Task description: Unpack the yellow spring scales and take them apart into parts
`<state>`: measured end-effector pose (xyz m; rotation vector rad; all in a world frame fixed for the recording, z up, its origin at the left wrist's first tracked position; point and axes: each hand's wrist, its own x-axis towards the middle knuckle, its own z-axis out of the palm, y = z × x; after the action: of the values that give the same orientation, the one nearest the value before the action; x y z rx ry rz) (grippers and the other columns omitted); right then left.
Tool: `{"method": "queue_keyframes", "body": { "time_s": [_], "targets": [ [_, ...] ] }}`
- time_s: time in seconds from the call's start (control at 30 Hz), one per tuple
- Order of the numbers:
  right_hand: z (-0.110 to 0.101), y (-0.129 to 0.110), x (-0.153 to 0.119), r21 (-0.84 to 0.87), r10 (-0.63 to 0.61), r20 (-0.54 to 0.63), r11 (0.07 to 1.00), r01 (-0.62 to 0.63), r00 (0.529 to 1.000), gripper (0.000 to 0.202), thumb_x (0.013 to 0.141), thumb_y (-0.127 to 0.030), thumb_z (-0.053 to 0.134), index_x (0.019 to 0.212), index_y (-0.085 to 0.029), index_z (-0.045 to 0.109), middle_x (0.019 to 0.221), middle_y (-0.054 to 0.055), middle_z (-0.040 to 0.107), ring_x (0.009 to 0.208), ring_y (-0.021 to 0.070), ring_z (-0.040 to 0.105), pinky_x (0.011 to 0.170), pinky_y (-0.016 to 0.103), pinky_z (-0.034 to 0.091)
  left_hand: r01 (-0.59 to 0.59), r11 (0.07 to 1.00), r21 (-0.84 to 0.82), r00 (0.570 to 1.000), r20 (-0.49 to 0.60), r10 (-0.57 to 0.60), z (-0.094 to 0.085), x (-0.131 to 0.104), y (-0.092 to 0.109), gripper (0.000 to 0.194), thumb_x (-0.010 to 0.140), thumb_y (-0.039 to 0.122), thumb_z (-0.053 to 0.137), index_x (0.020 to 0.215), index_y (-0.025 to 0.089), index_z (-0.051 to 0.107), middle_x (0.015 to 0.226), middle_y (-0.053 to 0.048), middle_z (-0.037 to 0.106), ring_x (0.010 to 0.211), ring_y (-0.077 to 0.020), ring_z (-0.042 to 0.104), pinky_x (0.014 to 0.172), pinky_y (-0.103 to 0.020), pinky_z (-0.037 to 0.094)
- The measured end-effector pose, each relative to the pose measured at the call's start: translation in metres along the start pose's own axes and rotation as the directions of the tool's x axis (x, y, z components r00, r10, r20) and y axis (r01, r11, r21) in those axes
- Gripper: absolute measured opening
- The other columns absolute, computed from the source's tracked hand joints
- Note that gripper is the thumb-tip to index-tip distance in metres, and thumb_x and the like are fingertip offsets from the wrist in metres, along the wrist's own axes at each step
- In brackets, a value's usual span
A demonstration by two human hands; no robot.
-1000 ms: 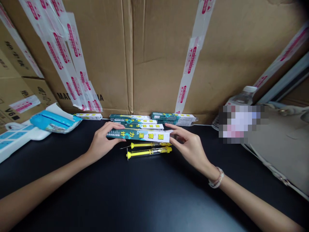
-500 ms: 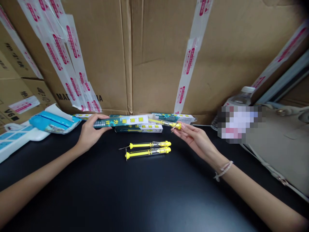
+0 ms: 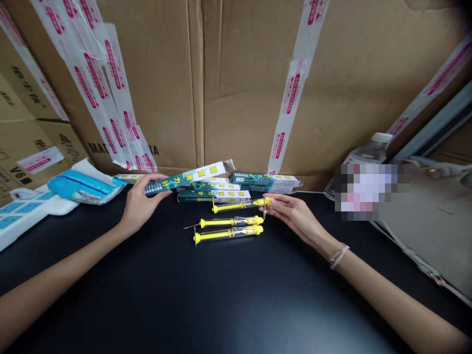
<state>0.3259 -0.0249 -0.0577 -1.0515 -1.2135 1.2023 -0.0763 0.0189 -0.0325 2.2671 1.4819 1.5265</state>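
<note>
My left hand [image 3: 142, 204] grips the left end of a narrow green and white box [image 3: 184, 178], whose right end is tilted up with its flap open. My right hand [image 3: 291, 214] pinches the right end of a clear tube with yellow ends [image 3: 239, 204], a metal hook at each end. Just in front of it, two similar yellow tubes, a rear one [image 3: 231, 222] and a front one [image 3: 228, 234], lie side by side on the black table [image 3: 221, 305]. Behind the held tube are more narrow boxes [image 3: 221, 196].
Large taped cartons [image 3: 243, 98] form a wall behind the table. At the left are a white and blue power strip [image 3: 22, 211] and a blue packet [image 3: 86, 184]. To the right stand a plastic bottle [image 3: 376, 147], partly blurred, and a beige bag [image 3: 427, 221]. Another box [image 3: 258, 182] lies by the cartons.
The tube in my right hand has come fully clear of the box and moved down and forward, beside the other two. The right end of the box in my left hand has risen.
</note>
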Motion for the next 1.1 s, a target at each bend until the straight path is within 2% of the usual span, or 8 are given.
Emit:
{"method": "queue_keyframes", "body": {
  "time_s": [0.17, 0.33, 0.5, 0.6, 0.7, 0.8, 0.97, 1.1],
  "targets": [
    [0.005, 0.005, 0.002, -0.188, -0.031, 0.076, 0.981, 0.044, 0.997, 0.047, 0.074, -0.051, 0.081, 0.108, -0.019, 0.075, 0.103, 0.009, 0.079, 0.098, 0.0251, 0.074, 0.099, 0.044, 0.055, -0.119, 0.993, -0.011, 0.987, 0.11, 0.119, 0.007, -0.01, 0.017, 0.027, 0.091, 0.039, 0.065, 0.113, 0.024, 0.062, 0.117, -0.006, 0.065, 0.114, -0.0275, 0.061, 0.103, -0.047, 0.047],
    [0.004, 0.015, 0.01, -0.376, -0.096, 0.077, 0.919, 0.119, 0.992, 0.042, 0.077, -0.056, 0.075, 0.1, -0.021, 0.077, 0.1, 0.009, 0.079, 0.094, 0.027, 0.072, 0.089, 0.043, 0.056, -0.227, 0.974, -0.012, 0.96, 0.168, 0.226, 0.015, -0.02, 0.029, 0.025, 0.093, 0.036, 0.065, 0.115, 0.024, 0.062, 0.12, -0.006, 0.063, 0.118, -0.0264, 0.059, 0.107, -0.05, 0.045],
    [0.007, 0.018, 0.011, -0.531, -0.186, 0.086, 0.823, 0.203, 0.979, 0.03, 0.083, -0.046, 0.068, 0.098, -0.021, 0.077, 0.089, 0.006, 0.077, 0.079, 0.0243, 0.069, 0.074, 0.038, 0.055, -0.271, 0.963, -0.003, 0.943, 0.203, 0.265, 0.021, -0.025, 0.031, 0.027, 0.095, 0.034, 0.065, 0.119, 0.025, 0.061, 0.121, -0.006, 0.062, 0.118, -0.0258, 0.058, 0.106, -0.051, 0.046],
    [0.01, 0.011, 0.007, -0.59, -0.255, 0.111, 0.761, 0.27, 0.96, 0.036, 0.082, -0.032, 0.067, 0.115, -0.021, 0.073, 0.092, 0.006, 0.075, 0.076, 0.0218, 0.064, 0.07, 0.035, 0.054, -0.278, 0.961, 0.004, 0.938, 0.217, 0.27, 0.022, -0.027, 0.032, 0.03, 0.095, 0.033, 0.064, 0.124, 0.025, 0.061, 0.124, -0.007, 0.061, 0.119, -0.0265, 0.057, 0.106, -0.052, 0.047],
    [0.015, -0.003, -0.001, -0.609, -0.346, 0.163, 0.702, 0.37, 0.924, 0.051, 0.082, -0.021, 0.06, 0.133, -0.024, 0.062, 0.116, 0.007, 0.071, 0.086, 0.0208, 0.064, 0.079, 0.037, 0.055, -0.28, 0.96, -0.002, 0.934, 0.231, 0.273, 0.022, -0.028, 0.034, 0.034, 0.096, 0.032, 0.063, 0.13, 0.027, 0.059, 0.127, -0.007, 0.06, 0.12, -0.0277, 0.056, 0.106, -0.054, 0.047],
    [0.024, -0.017, -0.011, -0.612, -0.429, 0.242, 0.629, 0.48, 0.87, 0.048, 0.087, -0.022, 0.061, 0.135, -0.027, 0.059, 0.133, 0.006, 0.065, 0.106, 0.0235, 0.063, 0.094, 0.041, 0.052, -0.274, 0.961, -0.031, 0.93, 0.244, 0.273, 0.022, -0.029, 0.039, 0.038, 0.096, 0.032, 0.062, 0.134, 0.028, 0.057, 0.13, -0.007, 0.058, 0.122, -0.0283, 0.056, 0.108, -0.056, 0.045],
    [0.036, -0.023, -0.022, -0.633, -0.52, 0.315, 0.507, 0.584, 0.794, 0.031, 0.092, -0.029, 0.066, 0.123, -0.028, 0.066, 0.123, 0.005, 0.068, 0.114, 0.0245, 0.063, 0.101, 0.041, 0.05, -0.236, 0.965, -0.115, 0.937, 0.236, 0.257, 0.023, -0.032, 0.05, 0.05, 0.096, 0.03, 0.062, 0.144, 0.031, 0.045, 0.142, -0.008, 0.052, 0.131, -0.0267, 0.053, 0.112, -0.05, 0.045],
    [0.022, -0.024, -0.013, -0.696, -0.58, 0.254, 0.446, 0.562, 0.774, 0.029, 0.093, -0.035, 0.066, 0.121, -0.027, 0.068, 0.127, 0.009, 0.061, 0.118, 0.028, 0.06, 0.103, 0.045, 0.048, -0.156, 0.966, -0.206, 0.949, 0.24, 0.205, 0.025, -0.033, 0.049, 0.077, 0.093, 0.042, 0.066, 0.155, 0.03, 0.022, 0.154, -0.012, 0.042, 0.141, -0.0284, 0.045, 0.114, -0.046, 0.045]
  ]
}}
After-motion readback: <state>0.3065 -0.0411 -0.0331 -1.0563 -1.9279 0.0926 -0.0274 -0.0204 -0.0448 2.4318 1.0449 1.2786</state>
